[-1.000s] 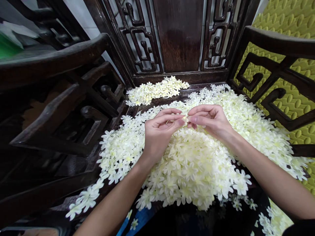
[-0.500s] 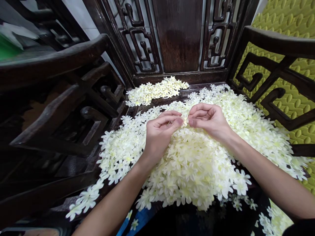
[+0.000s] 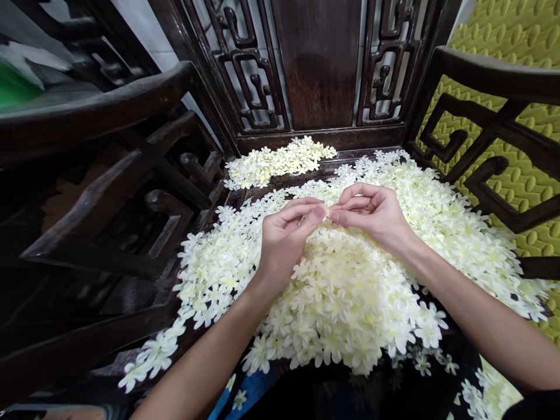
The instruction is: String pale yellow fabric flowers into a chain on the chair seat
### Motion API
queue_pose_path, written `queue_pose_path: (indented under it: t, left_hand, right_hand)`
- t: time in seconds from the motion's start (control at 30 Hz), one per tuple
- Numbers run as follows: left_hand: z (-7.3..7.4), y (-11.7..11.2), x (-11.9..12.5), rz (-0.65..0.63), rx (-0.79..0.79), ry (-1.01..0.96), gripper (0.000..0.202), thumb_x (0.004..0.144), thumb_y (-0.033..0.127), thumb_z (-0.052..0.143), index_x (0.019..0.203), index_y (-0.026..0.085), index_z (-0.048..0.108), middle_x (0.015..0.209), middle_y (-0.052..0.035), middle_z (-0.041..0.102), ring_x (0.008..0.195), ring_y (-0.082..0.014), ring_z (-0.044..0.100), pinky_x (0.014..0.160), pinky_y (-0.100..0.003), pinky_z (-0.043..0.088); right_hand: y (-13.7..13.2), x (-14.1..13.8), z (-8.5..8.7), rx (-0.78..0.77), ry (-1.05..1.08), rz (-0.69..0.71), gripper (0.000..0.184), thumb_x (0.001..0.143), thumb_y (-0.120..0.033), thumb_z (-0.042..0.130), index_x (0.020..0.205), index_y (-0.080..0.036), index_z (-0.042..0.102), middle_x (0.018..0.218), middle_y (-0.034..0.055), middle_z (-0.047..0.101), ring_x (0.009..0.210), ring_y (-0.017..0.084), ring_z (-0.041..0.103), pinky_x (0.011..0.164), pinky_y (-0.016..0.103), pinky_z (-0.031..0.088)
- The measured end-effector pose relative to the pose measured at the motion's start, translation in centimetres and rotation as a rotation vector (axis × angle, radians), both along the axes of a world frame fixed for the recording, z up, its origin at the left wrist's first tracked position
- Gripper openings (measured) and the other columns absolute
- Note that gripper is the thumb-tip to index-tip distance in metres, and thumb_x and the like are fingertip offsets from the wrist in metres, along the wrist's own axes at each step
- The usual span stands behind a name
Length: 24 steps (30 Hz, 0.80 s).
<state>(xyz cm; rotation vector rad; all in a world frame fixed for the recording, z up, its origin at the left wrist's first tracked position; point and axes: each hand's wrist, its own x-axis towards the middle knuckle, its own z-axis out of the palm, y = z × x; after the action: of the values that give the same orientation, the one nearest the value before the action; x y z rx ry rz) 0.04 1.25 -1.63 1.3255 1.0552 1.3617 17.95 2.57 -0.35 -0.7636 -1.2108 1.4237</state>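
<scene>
My left hand (image 3: 291, 230) and my right hand (image 3: 371, 213) meet fingertip to fingertip above a heap of pale yellow-white flowers (image 3: 332, 297). Both are closed in a pinch. Between the fingertips a small flower (image 3: 326, 213) shows only in part; the fingers cover most of it. The flowers look flat-petalled, like artificial blossoms. They spread wide over the seat of a dark wooden chair (image 3: 371, 139), on both sides of my forearms.
A separate strip of flowers (image 3: 280, 163) lies along the back of the seat. Carved wooden armrests (image 3: 175, 87) stand at left and right. Beyond the right one is a yellow-green textured surface (image 3: 507, 35). A green object (image 3: 17, 84) is at the upper left.
My right fingertips have moved slightly left, closer to my left ones. The flower between them is now more covered by the fingers. The heap looks unchanged.
</scene>
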Motion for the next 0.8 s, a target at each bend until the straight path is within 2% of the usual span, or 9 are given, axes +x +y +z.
queue_pose_path:
  t: [0.1, 0.23, 0.3, 0.4, 0.47, 0.57, 0.63, 0.7, 0.8]
  left_hand:
    - [0.1, 0.0, -0.1, -0.053, -0.08, -0.038, 0.015, 0.08, 0.038, 0.079, 0.077, 0.022, 0.08, 0.11, -0.0057, 0.07, 0.072, -0.0108, 0.063, 0.06, -0.024, 0.051]
    - [0.3, -0.2, 0.2, -0.032, -0.077, -0.058, 0.012, 0.078, 0.033, 0.081, 0.074, 0.021, 0.079, 0.106, -0.0054, 0.07, 0.088, -0.0146, 0.065, 0.068, -0.023, 0.051]
    - [0.2, -0.3, 0.3, -0.019, -0.089, -0.069, 0.012, 0.076, 0.033, 0.082, 0.074, 0.021, 0.079, 0.105, -0.0049, 0.069, 0.086, -0.0134, 0.064, 0.062, -0.021, 0.048]
    - [0.2, -0.4, 0.3, -0.057, -0.134, -0.076, 0.014, 0.076, 0.033, 0.082, 0.073, 0.02, 0.078, 0.107, -0.0043, 0.069, 0.068, -0.0077, 0.058, 0.047, -0.02, 0.037]
    - [0.1, -0.3, 0.0, -0.096, -0.188, -0.089, 0.018, 0.077, 0.036, 0.081, 0.074, 0.019, 0.078, 0.105, -0.0037, 0.07, 0.051, -0.0023, 0.046, 0.039, -0.021, 0.026]
    - [0.0, 0.1, -0.5, -0.136, -0.268, -0.133, 0.022, 0.081, 0.041, 0.076, 0.078, 0.02, 0.076, 0.081, -0.0001, 0.068, 0.037, 0.0006, 0.027, 0.034, -0.023, 0.015]
    - [0.0, 0.4, -0.8, -0.115, -0.257, -0.155, 0.022, 0.082, 0.042, 0.076, 0.078, 0.02, 0.075, 0.067, 0.0021, 0.062, 0.036, -0.0001, 0.024, 0.034, -0.023, 0.016]
    - [0.0, 0.5, -0.8, -0.081, -0.231, -0.153, 0.021, 0.08, 0.041, 0.078, 0.08, 0.02, 0.076, 0.069, 0.0013, 0.063, 0.037, -0.0001, 0.026, 0.034, -0.023, 0.016]
    - [0.1, 0.3, -0.6, -0.072, -0.223, -0.123, 0.023, 0.079, 0.042, 0.079, 0.087, 0.021, 0.079, 0.094, -0.0025, 0.07, 0.035, 0.0016, 0.028, 0.031, -0.024, 0.011]
  right_hand:
    - [-0.1, 0.0, 0.0, -0.01, 0.0, 0.02, 0.036, 0.058, -0.009, 0.091, 0.084, -0.016, 0.067, 0.074, 0.0021, 0.078, 0.069, 0.014, 0.076, 0.067, 0.021, 0.061]
    - [-0.1, -0.2, -0.2, -0.011, 0.003, 0.002, 0.037, 0.058, -0.003, 0.086, 0.082, -0.017, 0.062, 0.07, -0.0015, 0.076, 0.064, 0.011, 0.072, 0.064, 0.019, 0.058]
    - [-0.1, -0.3, -0.2, 0.007, 0.002, -0.02, 0.037, 0.057, 0.0, 0.083, 0.08, -0.017, 0.06, 0.069, -0.0027, 0.074, 0.063, 0.01, 0.069, 0.064, 0.018, 0.056]
    - [0.1, -0.3, -0.3, 0.028, 0.008, -0.024, 0.035, 0.057, 0.003, 0.078, 0.08, -0.017, 0.059, 0.067, -0.0039, 0.072, 0.062, 0.009, 0.067, 0.064, 0.019, 0.055]
    - [0.2, -0.1, -0.4, 0.033, 0.029, -0.002, 0.033, 0.059, 0.003, 0.074, 0.081, -0.017, 0.06, 0.068, -0.0041, 0.071, 0.06, 0.008, 0.064, 0.061, 0.018, 0.053]
    - [0.5, 0.5, -0.5, 0.058, 0.086, 0.02, 0.029, 0.063, 0.003, 0.069, 0.083, -0.017, 0.063, 0.071, -0.0032, 0.072, 0.059, 0.008, 0.061, 0.055, 0.018, 0.048]
    - [0.6, 0.8, -0.5, 0.093, 0.096, 0.039, 0.025, 0.068, 0.001, 0.065, 0.085, -0.017, 0.065, 0.071, -0.0024, 0.071, 0.06, 0.009, 0.06, 0.056, 0.02, 0.048]
    - [0.7, 1.0, -0.4, 0.127, 0.073, 0.052, 0.02, 0.072, -0.002, 0.064, 0.085, -0.016, 0.067, 0.07, -0.0018, 0.069, 0.062, 0.009, 0.06, 0.06, 0.022, 0.05]
    - [0.5, 0.8, -0.2, 0.157, 0.042, 0.024, 0.016, 0.073, -0.005, 0.073, 0.084, -0.016, 0.071, 0.076, -0.0011, 0.07, 0.068, 0.009, 0.064, 0.066, 0.022, 0.054]
